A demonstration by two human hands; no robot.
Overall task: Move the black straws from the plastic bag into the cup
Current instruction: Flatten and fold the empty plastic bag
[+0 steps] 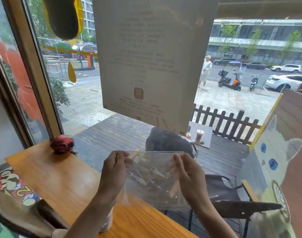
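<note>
A clear plastic bag (153,179) is held up in front of the window, above the wooden counter. Dark wrapped straws (146,174) lie bunched inside it, blurred through the plastic. My left hand (114,170) pinches the bag's top left corner. My right hand (186,174) pinches the top right edge. A pale cup (106,221) stands on the counter below my left forearm, which hides most of it.
The wooden counter (60,179) runs along the window glass. A red round ornament (62,143) sits at its far left end. A paper notice (150,62) hangs on the glass. Outside stand dark chairs (220,188) and a fence.
</note>
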